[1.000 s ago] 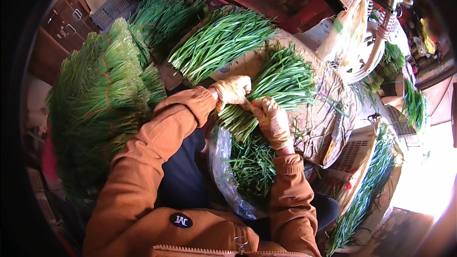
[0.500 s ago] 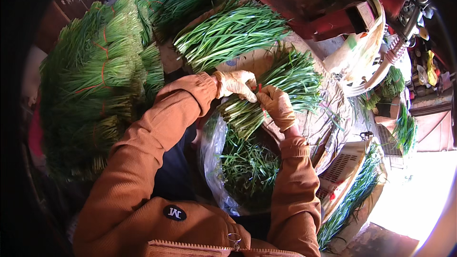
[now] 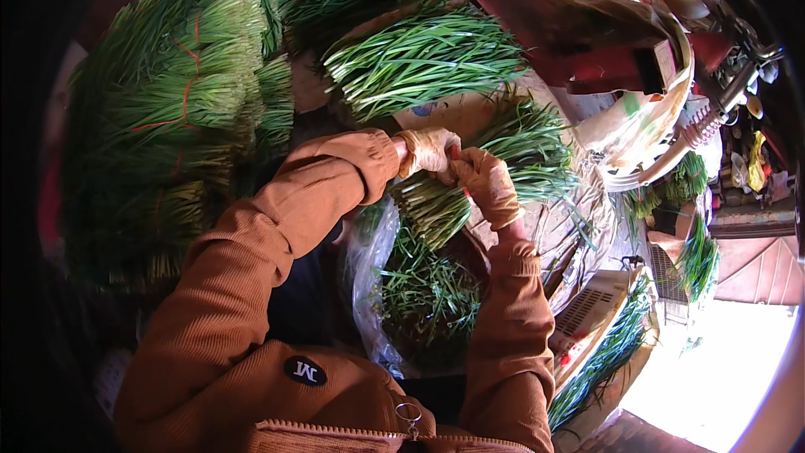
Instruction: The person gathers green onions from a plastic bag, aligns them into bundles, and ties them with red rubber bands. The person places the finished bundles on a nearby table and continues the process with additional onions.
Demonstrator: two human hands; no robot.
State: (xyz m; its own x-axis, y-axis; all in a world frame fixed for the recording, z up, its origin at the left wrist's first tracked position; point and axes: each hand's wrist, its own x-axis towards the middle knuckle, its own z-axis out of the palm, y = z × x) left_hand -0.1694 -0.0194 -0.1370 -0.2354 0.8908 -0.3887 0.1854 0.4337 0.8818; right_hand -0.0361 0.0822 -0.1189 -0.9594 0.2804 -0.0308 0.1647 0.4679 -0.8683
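A bunch of garlic chives (image 3: pixel 433 211) lies across the middle, pale cut stems toward me and green leaves to the far right. My left hand (image 3: pixel 426 153), in a light tan glove, is closed over the top of the bunch. My right hand (image 3: pixel 490 188), gloved alike, meets it there with fingers pinched. A red tie (image 3: pixel 454 152) shows between the fingers of both hands, on top of the bunch. Its exact ends are hidden by the fingertips.
Several tied bunches of chives (image 3: pixel 189 75) are stacked high at left. Loose chives (image 3: pixel 423 63) lie beyond my hands. A clear plastic bag (image 3: pixel 373 264) of green trimmings sits below. At right are a plastic crate (image 3: pixel 587 306) with chives beside it and a vehicle's handlebar (image 3: pixel 738 88).
My hands have come closer together over the red tie, their fingertips now meeting. The whole view has shifted slightly; the chive bunch stays in place under my hands.
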